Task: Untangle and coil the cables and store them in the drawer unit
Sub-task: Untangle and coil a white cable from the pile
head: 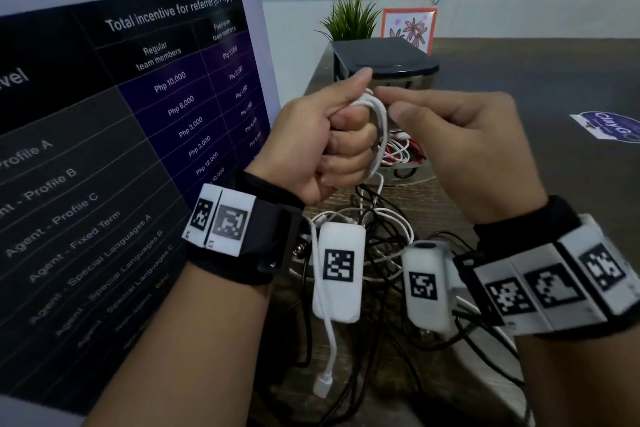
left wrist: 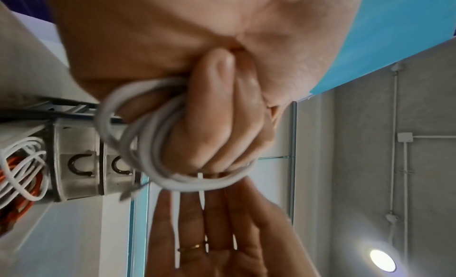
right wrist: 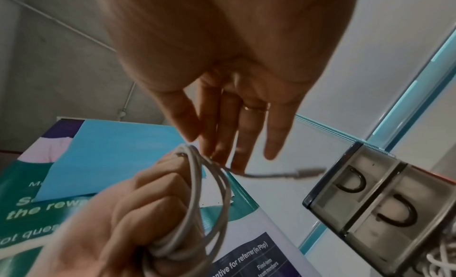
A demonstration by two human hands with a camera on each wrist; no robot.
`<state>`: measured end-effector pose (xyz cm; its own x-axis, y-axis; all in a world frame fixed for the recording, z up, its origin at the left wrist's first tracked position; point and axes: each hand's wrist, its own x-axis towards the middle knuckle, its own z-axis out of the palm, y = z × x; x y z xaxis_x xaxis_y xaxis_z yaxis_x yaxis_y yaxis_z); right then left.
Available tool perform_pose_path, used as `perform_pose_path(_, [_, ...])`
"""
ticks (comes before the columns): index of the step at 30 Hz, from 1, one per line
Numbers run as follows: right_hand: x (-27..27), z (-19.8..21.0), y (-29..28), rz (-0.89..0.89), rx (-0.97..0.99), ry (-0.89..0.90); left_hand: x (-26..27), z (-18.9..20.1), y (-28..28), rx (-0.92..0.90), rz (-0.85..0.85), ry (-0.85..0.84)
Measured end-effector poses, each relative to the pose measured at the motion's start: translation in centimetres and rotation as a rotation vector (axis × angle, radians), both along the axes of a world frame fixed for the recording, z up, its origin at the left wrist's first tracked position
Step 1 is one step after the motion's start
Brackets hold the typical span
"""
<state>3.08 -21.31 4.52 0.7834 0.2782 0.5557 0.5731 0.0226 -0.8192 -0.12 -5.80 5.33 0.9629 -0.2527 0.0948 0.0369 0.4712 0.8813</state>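
Left hand (head: 332, 146) fists the thin white coiled cable (head: 375, 114) to keep loops from springing, right hand (head: 460, 146) pinches its loose plug end for tucking, raised before the dark-topped translucent plastic drawer unit (head: 384, 61).

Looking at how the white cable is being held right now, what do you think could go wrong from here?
1. The left hand grips the white coil only in its fist, with no tie visible; if the grip eases, the loops may spring open.
2. The loose plug end sticks out by the right hand fingertips; it might snag when going into the drawer unit.
3. Below, the tangled cable pile could catch a dangling strand.
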Motion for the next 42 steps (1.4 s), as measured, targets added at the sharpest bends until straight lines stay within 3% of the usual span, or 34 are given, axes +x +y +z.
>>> perform_pose_path(7, [0.0,0.0,-0.5,0.355,0.107,0.215,-0.1,0.2,-0.6,-0.164,-0.047,0.021])
perform_pose_path(14, [0.4,0.2,-0.8,0.297,0.168,0.229,-0.1,0.3,-0.8,-0.031,-0.007,-0.028])
perform_pose_path(22, [-0.1,0.7,-0.4,0.12,0.08,0.185,0.1,0.2,-0.8,0.12,0.265,-0.043])
perform_pose_path(27, [-0.2,0.8,-0.7,0.272,0.055,0.277,0.2,0.0,-0.9,0.235,0.312,-0.022])
perform_pose_path(34, [-0.7,0.8,0.2,0.44,0.235,0.43,0.2,-0.1,-0.8,0.251,0.328,-0.041])
perform_pose_path(37, [-0.9,0.4,0.8,0.377,0.148,0.366,0.2,-0.1,-1.2,0.292,0.376,-0.051])
perform_pose_path(42, [-0.9,0.0,0.9,-0.032,-0.142,0.076,0.3,0.0,-1.0,0.316,0.419,-0.055])
